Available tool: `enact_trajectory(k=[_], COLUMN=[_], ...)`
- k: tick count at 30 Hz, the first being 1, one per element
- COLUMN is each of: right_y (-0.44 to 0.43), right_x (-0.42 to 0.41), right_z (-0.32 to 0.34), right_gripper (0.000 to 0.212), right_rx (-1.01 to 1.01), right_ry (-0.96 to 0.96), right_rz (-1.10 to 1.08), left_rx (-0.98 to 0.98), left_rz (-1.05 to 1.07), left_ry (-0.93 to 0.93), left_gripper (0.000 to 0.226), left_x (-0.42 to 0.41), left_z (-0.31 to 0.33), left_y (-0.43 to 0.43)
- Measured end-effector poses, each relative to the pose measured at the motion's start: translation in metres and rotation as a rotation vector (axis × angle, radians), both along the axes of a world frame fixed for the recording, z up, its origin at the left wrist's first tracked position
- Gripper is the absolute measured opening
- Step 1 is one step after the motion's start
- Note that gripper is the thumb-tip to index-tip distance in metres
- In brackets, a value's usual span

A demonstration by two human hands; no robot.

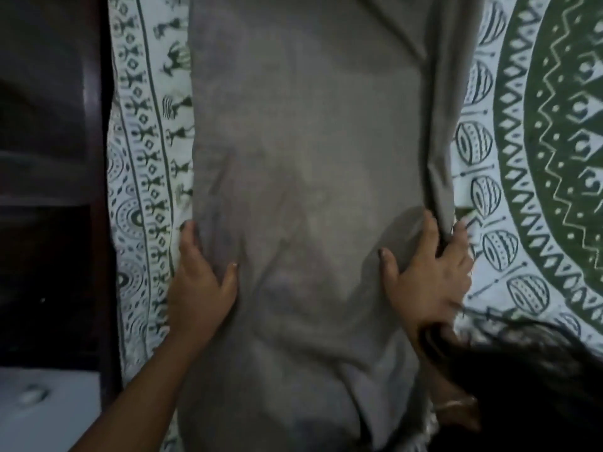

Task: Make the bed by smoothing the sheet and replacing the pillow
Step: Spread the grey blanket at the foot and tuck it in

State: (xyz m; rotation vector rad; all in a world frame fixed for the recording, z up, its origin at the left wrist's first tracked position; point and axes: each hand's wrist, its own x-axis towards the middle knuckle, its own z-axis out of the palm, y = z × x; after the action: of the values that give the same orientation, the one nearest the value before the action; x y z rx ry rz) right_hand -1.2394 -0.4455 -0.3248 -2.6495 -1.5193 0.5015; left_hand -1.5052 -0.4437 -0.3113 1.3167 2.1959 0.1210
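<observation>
Here, the left hand (202, 275) and right hand (430, 272) clasp opposite edges of the plain grey fabric pillow (303, 141), which lies on the green-and-white printed sheet (522, 158). Step judged: replacing the pillow; the next move calls for squaring and release.

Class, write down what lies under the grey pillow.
The green-and-white patterned sheet shows on both sides of the grey pillow. Directly beneath, the pillow covers everything, so nothing there can be seen.
</observation>
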Motion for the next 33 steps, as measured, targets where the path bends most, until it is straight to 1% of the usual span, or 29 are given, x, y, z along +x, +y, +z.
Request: enact_trajectory(k=[1,3,5,7,9,10,11,12,13,14,15,17,18,19,21,22,23,24,25,26,27,28,29,30,32,33], right_y=[-0.011,-0.036,-0.065,-0.092,-0.117,-0.127,-0.131,-0.136,-0.138,-0.134,-0.134,-0.138,-0.138,-0.133,-0.108,-0.09,-0.068,-0.042,-0.017,0.009,0.033,0.053,0.074,0.087,0.1,0.098], right_x=[0.0,-0.004,-0.01,-0.018,-0.022,-0.023,-0.021,-0.02,-0.019,-0.024,-0.024,-0.025,-0.025,-0.026,-0.026,-0.024,-0.022,-0.021,-0.018,-0.015,-0.012,-0.011,-0.011,-0.011,-0.011,-0.011], right_z=[0.007,0.023,0.038,0.045,0.055,0.061,0.072,0.078,0.083,0.094,0.099,0.11,0.116,0.119,0.129,0.133,0.139,0.148,0.157,0.169,0.179,0.186,0.194,0.196,0.188,0.178], right_gripper=[0.086,0.094,0.095,0.088,0.08,0.068,0.049,0.031,0.027,0.027,0.028,0.026,0.024,0.025,0.023,0.015,0.009,0.011,0.015,0.013,0.005,0.014,0.029,0.041,0.057,0.057], right_rx=[-0.01,-0.054,-0.145,-0.314,-0.562,-0.632,-0.686,-0.757,-0.815,-0.837,-0.831,-0.801,-0.806,-0.8,-0.736,-0.68,-0.587,-0.45,-0.292,-0.128,-0.017,0.061,0.132,0.203,0.357,0.394], right_ry=[0.059,0.19,0.351,0.448,0.493,0.555,0.648,0.716,0.738,0.741,0.762,0.809,0.801,0.807,0.861,0.916,1.002,1.099,1.16,1.186,1.156,1.115,1.083,1.09,1.049,0.977], right_rz=[-0.036,-0.134,-0.307,-0.461,-0.479,-0.486,-0.509,-0.439,-0.351,-0.261,-0.274,-0.231,-0.18,-0.151,-0.128,-0.107,-0.092,-0.084,-0.078,-0.042,0.027,0.112,0.213,0.271,0.287,0.276], left_rx=[-0.062,-0.221,-0.364,-0.484,-0.604,-0.647,-0.666,-0.671,-0.674,-0.671,-0.665,-0.65,-0.643,-0.631,-0.583,-0.525,-0.457,-0.359,-0.235,-0.109,0.013,0.123,0.216,0.279,0.33,0.303], left_rz=[0.05,0.129,0.185,0.159,0.176,0.216,0.237,0.247,0.243,0.243,0.266,0.313,0.33,0.343,0.294,0.26,0.224,0.18,0.139,0.104,0.075,0.022,-0.028,-0.057,-0.063,-0.058], left_ry=[0.0,0.039,-0.001,-0.086,-0.187,-0.249,-0.278,-0.292,-0.299,-0.319,-0.343,-0.406,-0.445,-0.492,-0.568,-0.59,-0.592,-0.6,-0.638,-0.7,-0.758,-0.795,-0.8,-0.777,-0.733,-0.706], left_gripper=[0.08,0.065,0.055,0.056,0.057,0.061,0.065,0.067,0.065,0.061,0.059,0.06,0.053,0.039,0.009,0.008,0.015,0.017,0.01,0.006,0.02,0.03,0.037,0.043,0.049,0.046], left_x=[0.0,-0.001,-0.004,-0.004,0.001,0.003,0.004,0.004,0.005,0.006,0.007,0.016,0.02,0.026,0.033,0.034,0.037,0.037,0.038,0.039,0.039,0.038,0.038,0.034,0.025,0.022], left_z=[0.005,0.016,0.025,0.036,0.049,0.055,0.06,0.063,0.068,0.071,0.075,0.091,0.099,0.108,0.125,0.133,0.144,0.152,0.161,0.17,0.177,0.187,0.196,0.198,0.188,0.179], left_y=[-0.013,-0.038,-0.066,-0.092,-0.114,-0.125,-0.135,-0.145,-0.151,-0.156,-0.158,-0.144,-0.134,-0.122,-0.091,-0.073,-0.05,-0.025,-0.001,0.024,0.048,0.069,0.084,0.095,0.106,0.105])
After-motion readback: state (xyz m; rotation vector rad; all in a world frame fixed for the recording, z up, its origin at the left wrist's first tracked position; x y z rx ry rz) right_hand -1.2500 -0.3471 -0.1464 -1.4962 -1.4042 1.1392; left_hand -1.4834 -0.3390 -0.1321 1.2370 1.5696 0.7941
